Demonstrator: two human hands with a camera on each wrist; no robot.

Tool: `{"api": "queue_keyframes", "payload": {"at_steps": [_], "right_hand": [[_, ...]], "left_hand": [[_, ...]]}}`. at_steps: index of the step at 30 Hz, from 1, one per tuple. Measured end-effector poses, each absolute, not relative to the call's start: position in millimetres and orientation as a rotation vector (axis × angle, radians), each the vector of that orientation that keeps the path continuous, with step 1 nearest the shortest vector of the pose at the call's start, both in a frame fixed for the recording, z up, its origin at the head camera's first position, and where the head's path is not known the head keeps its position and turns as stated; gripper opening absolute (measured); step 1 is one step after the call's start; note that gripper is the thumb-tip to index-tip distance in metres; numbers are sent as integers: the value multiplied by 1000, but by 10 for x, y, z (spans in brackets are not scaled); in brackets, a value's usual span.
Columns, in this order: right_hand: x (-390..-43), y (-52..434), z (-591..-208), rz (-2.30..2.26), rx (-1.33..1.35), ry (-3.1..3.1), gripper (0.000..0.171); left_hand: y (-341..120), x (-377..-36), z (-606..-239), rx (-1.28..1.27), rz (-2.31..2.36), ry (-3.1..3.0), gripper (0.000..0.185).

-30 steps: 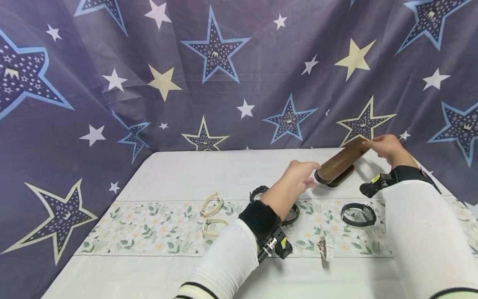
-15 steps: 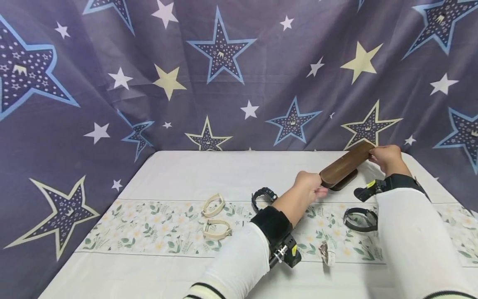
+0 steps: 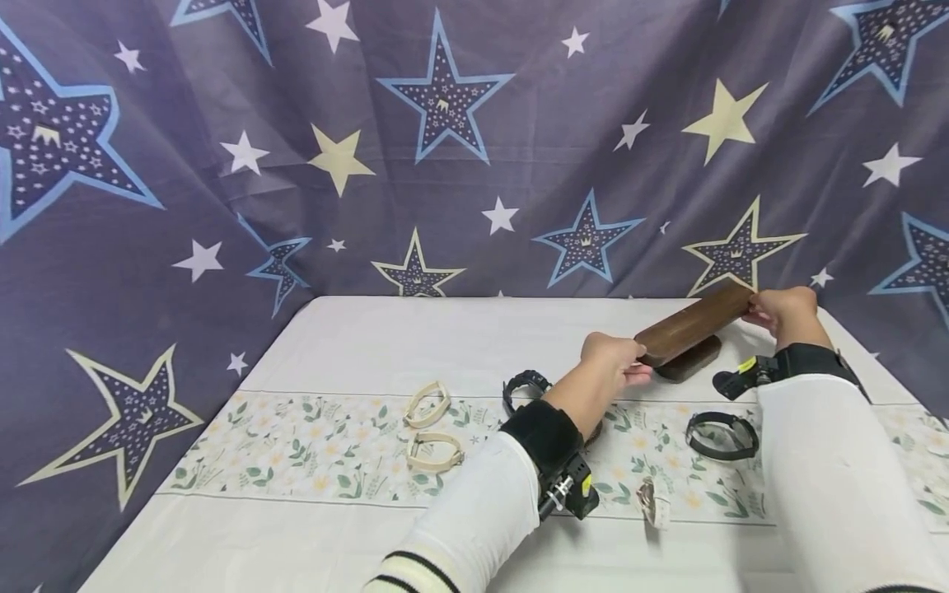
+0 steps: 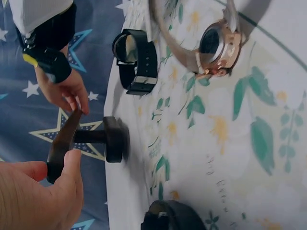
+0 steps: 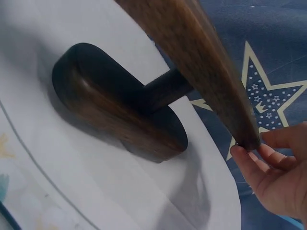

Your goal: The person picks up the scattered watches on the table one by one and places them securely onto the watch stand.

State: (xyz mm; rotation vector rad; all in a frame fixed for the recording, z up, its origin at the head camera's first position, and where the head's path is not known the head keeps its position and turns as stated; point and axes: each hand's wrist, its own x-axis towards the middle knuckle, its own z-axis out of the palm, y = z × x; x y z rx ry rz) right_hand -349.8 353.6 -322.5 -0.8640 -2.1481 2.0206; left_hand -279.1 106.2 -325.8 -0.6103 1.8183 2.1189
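Observation:
A dark brown wooden stand has a long top bar [image 3: 695,323] on a short post over a rounded base [image 3: 694,360], at the back right of the table. My left hand [image 3: 611,360] pinches the bar's near-left end; the left wrist view shows thumb and fingers on either side of that end [image 4: 56,152]. At the far-right end, my right hand [image 3: 789,311] pinches the tip between thumb and fingers, plain in the right wrist view, where the post [image 5: 165,89] also shows. The base sits on the white cloth [image 5: 29,103].
On the floral runner [image 3: 296,445] lie two cream watches [image 3: 427,404], a black watch [image 3: 522,383], another mostly behind my left forearm, and a black-strapped watch [image 3: 722,436]. A rose-gold watch [image 4: 219,48] lies nearer me. A starry curtain [image 3: 511,165] hangs behind the table.
My left hand has moved in from the bar's left end to pinch it. The bar has turned slightly, and its right end sits a little further right. The head view has shifted slightly.

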Motion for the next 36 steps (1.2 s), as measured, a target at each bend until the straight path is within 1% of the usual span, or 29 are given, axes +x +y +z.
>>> {"api": "queue_keyframes", "payload": {"at_steps": [3,5,7,10,15,17,19,21,23,24,28,30,34,36], "right_hand": [[-3504,3549,-3156,2127,-873,-2078,89],[-3511,3555,-3117,2175,-857,-2067,89],[-3516,3549,-3087,2168,-828,-2118,86],[-3523,3523,-3054,2160,-733,-2210,76],[-3523,3463,-2989,2293,-575,-2277,24],[-3527,3422,-2959,2356,-532,-2285,9],[-3533,3359,-2933,2379,-495,-2309,8],[-3547,3281,-2914,2393,-467,-2321,8],[-3566,3191,-2904,2372,-437,-2349,11],[-3574,3141,-2898,2357,-430,-2363,21],[-3617,2938,-2886,2257,-423,-2426,73],[-3629,2836,-2879,2220,-419,-2449,91],[-3651,2658,-2868,2232,-382,-2449,91],[-3658,2576,-2864,2249,-353,-2454,85]], "left_hand": [[1005,-2844,-3235,-608,2130,1832,22],[955,-2893,-3208,-603,2136,1839,20],[897,-2947,-3172,-591,2163,1836,21],[785,-3019,-3092,-568,2217,1830,24],[573,-3163,-2971,-574,2280,1836,28],[491,-3225,-2930,-590,2296,1834,33],[405,-3289,-2895,-602,2316,1836,37],[317,-3351,-2865,-603,2323,1863,36],[221,-3413,-2843,-593,2323,1901,31],[172,-3445,-2835,-591,2322,1920,29],[-38,-3561,-2826,-602,2315,1974,26],[-144,-3615,-2836,-619,2307,1996,26],[-343,-3713,-2887,-659,2297,2032,30],[-428,-3753,-2915,-693,2278,2060,30]]}}
